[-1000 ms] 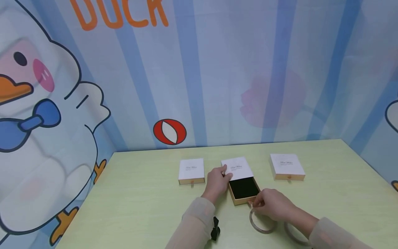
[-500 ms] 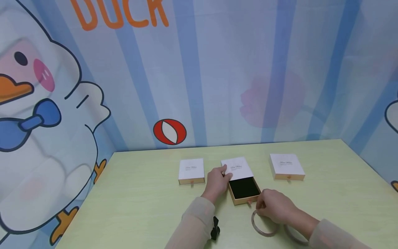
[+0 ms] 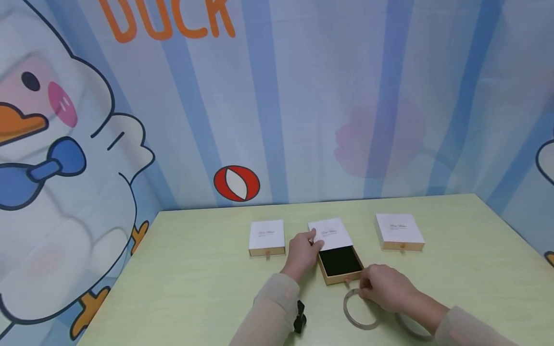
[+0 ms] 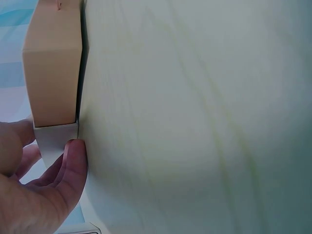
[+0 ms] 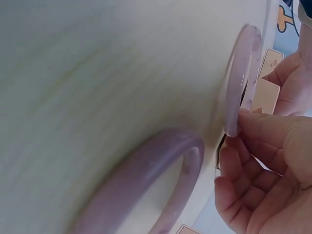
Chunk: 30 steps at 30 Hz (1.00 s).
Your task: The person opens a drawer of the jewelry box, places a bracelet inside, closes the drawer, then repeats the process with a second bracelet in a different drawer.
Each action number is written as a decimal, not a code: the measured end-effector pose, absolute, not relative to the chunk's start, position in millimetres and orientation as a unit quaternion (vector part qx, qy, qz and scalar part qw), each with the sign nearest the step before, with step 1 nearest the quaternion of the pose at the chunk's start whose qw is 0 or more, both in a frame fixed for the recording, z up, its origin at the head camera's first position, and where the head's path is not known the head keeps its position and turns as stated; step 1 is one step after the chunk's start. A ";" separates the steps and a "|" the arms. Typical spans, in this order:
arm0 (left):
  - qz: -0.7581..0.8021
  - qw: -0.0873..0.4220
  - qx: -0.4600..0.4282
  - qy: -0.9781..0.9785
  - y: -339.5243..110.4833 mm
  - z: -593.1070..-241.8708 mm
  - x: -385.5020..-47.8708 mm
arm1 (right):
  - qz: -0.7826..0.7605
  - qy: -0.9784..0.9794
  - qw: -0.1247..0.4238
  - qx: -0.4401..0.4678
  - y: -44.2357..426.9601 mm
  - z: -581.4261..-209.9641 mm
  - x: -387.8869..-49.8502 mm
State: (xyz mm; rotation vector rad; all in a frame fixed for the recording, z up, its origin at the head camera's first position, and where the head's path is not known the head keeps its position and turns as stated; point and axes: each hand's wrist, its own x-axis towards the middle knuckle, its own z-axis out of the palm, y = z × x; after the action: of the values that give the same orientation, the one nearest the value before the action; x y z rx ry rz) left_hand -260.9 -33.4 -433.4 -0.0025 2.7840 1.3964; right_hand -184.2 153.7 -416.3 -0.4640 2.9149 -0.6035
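Observation:
The middle white box (image 3: pixel 331 232) has its tan drawer (image 3: pixel 336 279) pulled out toward the front, showing a dark lining (image 3: pixel 340 261). My left hand (image 3: pixel 302 253) grips the white sleeve at its left side; the left wrist view shows the fingers (image 4: pixel 74 161) against the sleeve beside the tan drawer (image 4: pixel 52 87). In front of the drawer, my right hand (image 3: pixel 387 288) pinches a pale purple bangle (image 3: pixel 347 310) between thumb and fingertips, as the right wrist view shows with the bangle (image 5: pixel 237 80) tilted up. A second bangle (image 5: pixel 141 170) lies nearer, partly behind my right hand in the head view.
One closed white box (image 3: pixel 267 234) stands to the left and another (image 3: pixel 399 228) at the right, both with tan fronts. The green table (image 3: pixel 207 288) ends at a blue printed backdrop. A black item (image 3: pixel 299 317) is at my left wrist.
My right hand has let go of the drawer's pull tab and moved slightly right. The bangle at its fingers has swung, now lying a little further left. My left hand has stayed on the sleeve.

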 end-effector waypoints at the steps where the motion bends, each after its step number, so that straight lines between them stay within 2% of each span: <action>1: 0.449 0.014 -0.001 0.893 -33.5 -433.6 -261.0 | -0.199 0.966 0.061 -0.154 153.8 -416.1 -184.1; 30: 0.455 0.010 -0.003 0.891 -33.0 -434.8 -261.7 | -0.203 0.964 0.045 -0.168 155.6 -416.9 -184.5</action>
State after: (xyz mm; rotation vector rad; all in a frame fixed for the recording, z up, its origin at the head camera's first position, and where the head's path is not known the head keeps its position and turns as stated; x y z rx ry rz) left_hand -261.7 -33.0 -434.8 -0.0097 2.7808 1.4199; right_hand -184.5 155.6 -416.9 -0.5123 2.9428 -0.6212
